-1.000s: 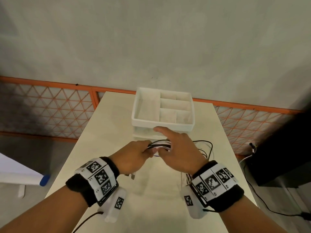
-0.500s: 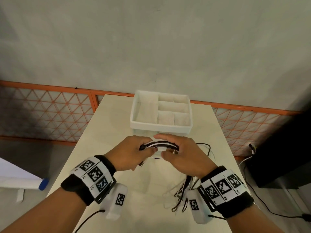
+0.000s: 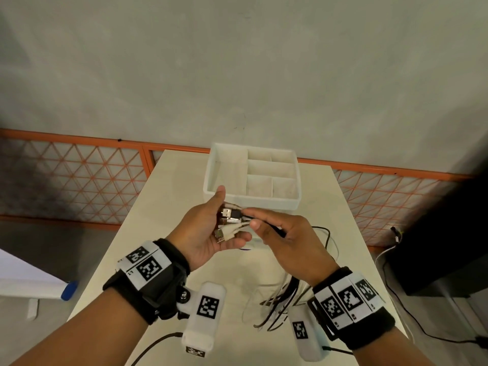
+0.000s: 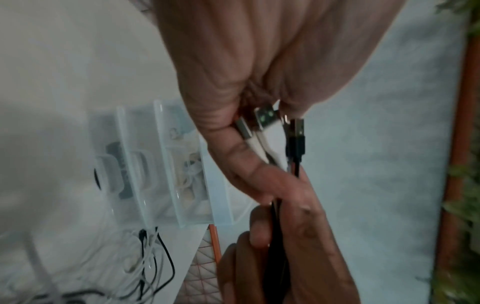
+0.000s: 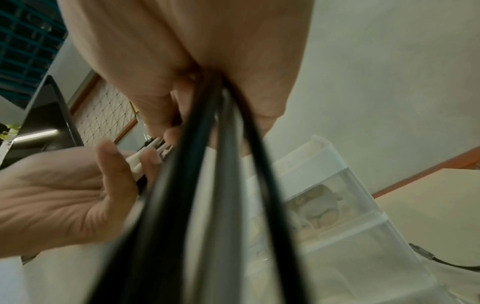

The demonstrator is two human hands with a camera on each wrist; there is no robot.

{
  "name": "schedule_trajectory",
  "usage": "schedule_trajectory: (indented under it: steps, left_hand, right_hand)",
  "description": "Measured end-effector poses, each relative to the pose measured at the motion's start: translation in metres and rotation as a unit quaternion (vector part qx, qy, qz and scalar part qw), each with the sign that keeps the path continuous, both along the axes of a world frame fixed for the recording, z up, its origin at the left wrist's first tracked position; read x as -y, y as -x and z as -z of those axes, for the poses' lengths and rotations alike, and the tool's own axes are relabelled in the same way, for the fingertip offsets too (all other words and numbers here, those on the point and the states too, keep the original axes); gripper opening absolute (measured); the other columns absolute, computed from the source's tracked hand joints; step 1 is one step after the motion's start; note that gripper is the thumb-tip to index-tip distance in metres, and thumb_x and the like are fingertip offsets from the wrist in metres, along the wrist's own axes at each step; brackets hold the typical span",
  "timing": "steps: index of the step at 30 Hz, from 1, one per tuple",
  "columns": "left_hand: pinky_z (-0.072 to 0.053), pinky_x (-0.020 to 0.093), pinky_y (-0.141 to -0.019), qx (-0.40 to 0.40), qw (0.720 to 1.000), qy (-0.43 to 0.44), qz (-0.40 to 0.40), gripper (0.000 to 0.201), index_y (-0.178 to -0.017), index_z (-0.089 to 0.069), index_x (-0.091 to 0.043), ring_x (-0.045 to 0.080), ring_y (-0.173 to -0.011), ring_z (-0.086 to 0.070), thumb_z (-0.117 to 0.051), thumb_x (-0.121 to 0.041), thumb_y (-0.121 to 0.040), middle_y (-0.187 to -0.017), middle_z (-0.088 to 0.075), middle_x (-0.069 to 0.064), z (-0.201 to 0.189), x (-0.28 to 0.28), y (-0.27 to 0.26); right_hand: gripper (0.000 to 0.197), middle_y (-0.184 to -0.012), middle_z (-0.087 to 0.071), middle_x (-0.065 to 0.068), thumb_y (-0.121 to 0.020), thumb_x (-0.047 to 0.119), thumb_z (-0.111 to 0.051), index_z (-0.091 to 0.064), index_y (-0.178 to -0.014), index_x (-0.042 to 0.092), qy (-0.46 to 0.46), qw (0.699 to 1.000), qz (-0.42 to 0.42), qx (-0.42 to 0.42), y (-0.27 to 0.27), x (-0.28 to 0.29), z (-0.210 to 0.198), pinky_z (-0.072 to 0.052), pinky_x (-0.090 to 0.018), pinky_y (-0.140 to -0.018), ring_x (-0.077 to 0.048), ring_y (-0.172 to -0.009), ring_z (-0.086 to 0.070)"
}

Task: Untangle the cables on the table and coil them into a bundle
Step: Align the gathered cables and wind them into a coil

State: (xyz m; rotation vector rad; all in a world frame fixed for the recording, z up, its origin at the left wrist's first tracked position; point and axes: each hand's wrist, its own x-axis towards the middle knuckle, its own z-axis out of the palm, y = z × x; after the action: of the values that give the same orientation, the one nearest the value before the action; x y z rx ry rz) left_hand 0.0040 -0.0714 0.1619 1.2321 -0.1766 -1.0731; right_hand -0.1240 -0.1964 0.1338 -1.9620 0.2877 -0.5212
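Observation:
Several black and white cables [image 3: 280, 305] hang in a loose bunch from my hands down to the cream table [image 3: 163, 233]. Their plug ends [image 3: 230, 215] lie in my left hand [image 3: 229, 227], which is turned palm-up with its fingers curled beneath them. White and black USB plugs [image 4: 262, 123] poke out between that hand's thumb and fingers. My right hand [image 3: 250, 217] pinches the cables just right of the plugs. The strands run through its palm [image 5: 207, 164] and under its wrist.
A white drawer organizer [image 3: 211, 180] with an open compartment tray on top stands just beyond my hands. More loose cable [image 3: 326, 233] lies on the table at the right. An orange lattice fence [image 3: 79, 180] runs behind. A dark block [image 3: 435, 247] with floor wires stands to the right.
Both hands have lifted off the table. My left hand turned palm-up, so the plug ends now show. The cable bunch now trails under my right wrist.

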Motion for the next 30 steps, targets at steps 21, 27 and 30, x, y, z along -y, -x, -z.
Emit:
schedule_trajectory:
  steps: [21, 27, 30]
  left_hand:
    - [-0.030, 0.022, -0.039, 0.164, 0.986, -0.026, -0.024, 0.021, -0.085, -0.063, -0.006, 0.018, -0.049, -0.050, -0.062, -0.026, -0.093, -0.068, -0.058, 0.013, 0.010, 0.013, 0.009]
    - [-0.039, 0.030, -0.044, 0.284, 0.958, -0.043, -0.022, 0.027, -0.086, -0.065, -0.001, 0.030, -0.055, -0.052, -0.051, -0.024, -0.086, -0.064, -0.060, 0.014, 0.018, 0.017, 0.009]
    - [-0.039, 0.028, -0.042, 0.249, 0.968, -0.024, -0.014, 0.025, -0.092, -0.064, 0.003, 0.027, -0.054, -0.051, -0.051, -0.019, -0.095, -0.071, -0.058, 0.020, 0.018, 0.014, 0.011]
  right_hand:
    - [0.042, -0.071, -0.066, 0.000, -0.101, 0.037, -0.053, -0.039, -0.139, 0.028, 0.096, 0.995, -0.006, -0.027, -0.002, -0.008, -0.002, -0.043, -0.028, -0.052, -0.009, -0.049, -0.047]
    - [0.032, -0.061, -0.059, 0.023, -0.104, 0.031, -0.049, -0.059, -0.133, 0.025, 0.125, 0.992, 0.015, -0.026, -0.004, -0.005, 0.003, -0.035, -0.014, -0.052, -0.006, -0.051, -0.051]
    - [0.025, -0.079, -0.073, 0.014, -0.103, 0.031, -0.051, -0.069, -0.119, 0.026, 0.141, 0.990, -0.004, 0.010, -0.005, -0.006, 0.005, -0.053, -0.034, -0.062, -0.013, -0.065, -0.065]
